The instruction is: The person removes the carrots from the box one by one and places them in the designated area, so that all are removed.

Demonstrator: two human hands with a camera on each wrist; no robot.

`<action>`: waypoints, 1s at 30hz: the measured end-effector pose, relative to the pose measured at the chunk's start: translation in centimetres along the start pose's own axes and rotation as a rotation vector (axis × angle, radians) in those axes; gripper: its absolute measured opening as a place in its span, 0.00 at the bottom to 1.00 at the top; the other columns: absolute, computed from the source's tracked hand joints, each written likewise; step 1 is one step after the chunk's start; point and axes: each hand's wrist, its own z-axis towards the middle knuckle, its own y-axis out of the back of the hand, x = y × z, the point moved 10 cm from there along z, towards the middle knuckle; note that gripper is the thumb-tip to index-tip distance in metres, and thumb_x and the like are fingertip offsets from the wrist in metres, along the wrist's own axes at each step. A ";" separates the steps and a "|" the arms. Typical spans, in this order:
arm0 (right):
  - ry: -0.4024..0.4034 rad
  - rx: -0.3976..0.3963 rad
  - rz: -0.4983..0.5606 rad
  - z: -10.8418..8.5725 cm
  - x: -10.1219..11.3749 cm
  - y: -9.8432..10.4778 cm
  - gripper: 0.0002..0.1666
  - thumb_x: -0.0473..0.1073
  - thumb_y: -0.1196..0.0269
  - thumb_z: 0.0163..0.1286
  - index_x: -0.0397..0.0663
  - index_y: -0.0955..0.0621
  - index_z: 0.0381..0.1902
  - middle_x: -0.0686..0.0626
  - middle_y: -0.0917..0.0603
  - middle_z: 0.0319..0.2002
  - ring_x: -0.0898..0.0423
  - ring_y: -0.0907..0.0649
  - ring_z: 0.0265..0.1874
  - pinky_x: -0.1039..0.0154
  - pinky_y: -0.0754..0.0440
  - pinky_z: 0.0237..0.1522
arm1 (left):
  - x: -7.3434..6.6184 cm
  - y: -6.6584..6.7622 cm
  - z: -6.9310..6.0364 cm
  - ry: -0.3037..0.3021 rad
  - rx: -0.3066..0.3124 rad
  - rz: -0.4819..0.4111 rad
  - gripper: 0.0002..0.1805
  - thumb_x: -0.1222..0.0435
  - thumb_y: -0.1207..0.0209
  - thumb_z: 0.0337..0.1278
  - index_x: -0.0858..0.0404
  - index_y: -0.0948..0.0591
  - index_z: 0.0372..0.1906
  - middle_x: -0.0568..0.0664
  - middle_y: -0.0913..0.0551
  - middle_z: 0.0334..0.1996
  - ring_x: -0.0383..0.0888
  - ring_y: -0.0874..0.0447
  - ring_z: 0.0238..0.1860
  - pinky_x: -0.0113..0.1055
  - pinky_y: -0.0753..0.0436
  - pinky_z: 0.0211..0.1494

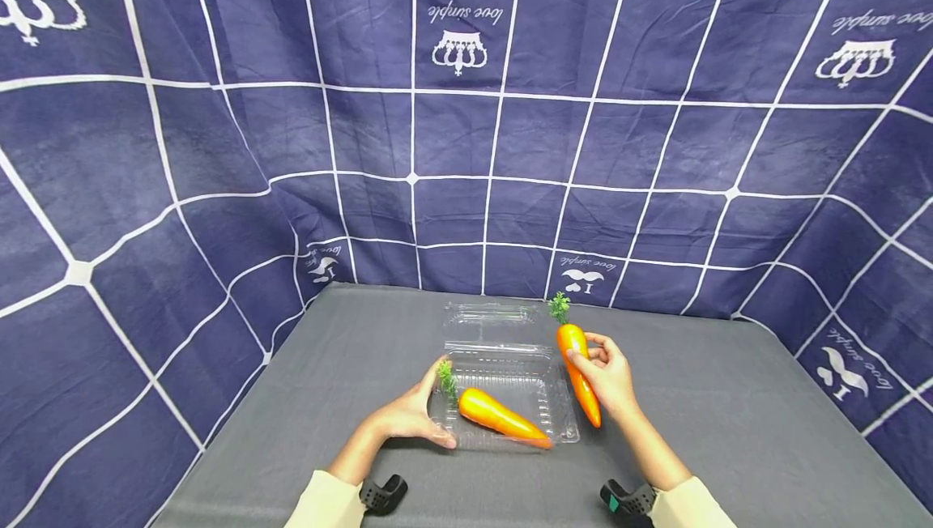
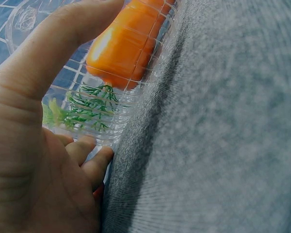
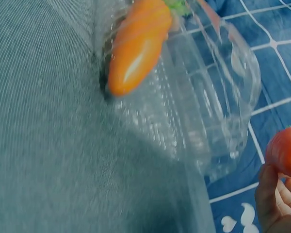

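Observation:
A clear plastic container (image 1: 510, 370) sits on the grey table with its lid flipped back away from me. Inside lies an orange carrot (image 1: 503, 417) with a green leafy top, slanting toward the near right corner. My left hand (image 1: 410, 415) spans the container's left side, thumb at the near corner and fingers farther back, holding it. Beside the container's right edge, my right hand (image 1: 612, 378) pinches a second carrot (image 1: 573, 342) between thumb and fingers, leafy end up and away, tip toward me. The right wrist view shows only part of that held carrot (image 3: 287, 151).
The lid (image 1: 492, 316) lies toward the back, near the foot of a blue curtain (image 1: 452, 139) with white grid lines. The curtain also rises at both sides. Grey tablecloth (image 1: 729, 398) stretches to the right. A black band (image 1: 384, 496) circles each wrist.

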 end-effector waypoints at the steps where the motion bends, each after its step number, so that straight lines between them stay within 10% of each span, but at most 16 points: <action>1: -0.003 -0.004 -0.008 0.0 -0.2 0.2 0.29 0.37 0.32 0.62 0.36 0.27 0.59 0.51 0.20 0.31 0.64 0.20 0.22 0.69 0.21 0.26 | 0.0 0.0 0.0 -0.001 0.000 -0.001 0.75 0.63 0.18 0.27 0.65 0.61 0.77 0.65 0.49 0.74 0.59 0.49 0.72 0.56 0.46 0.70; 30: -0.041 -0.104 -0.415 0.1 -4.6 4.1 0.29 0.48 0.33 0.63 0.35 0.25 0.54 0.43 0.15 0.31 0.57 0.20 0.26 0.64 0.25 0.31 | 0.0 0.0 0.1 -0.006 0.002 0.009 0.75 0.63 0.18 0.26 0.64 0.60 0.77 0.63 0.48 0.75 0.60 0.49 0.72 0.57 0.46 0.70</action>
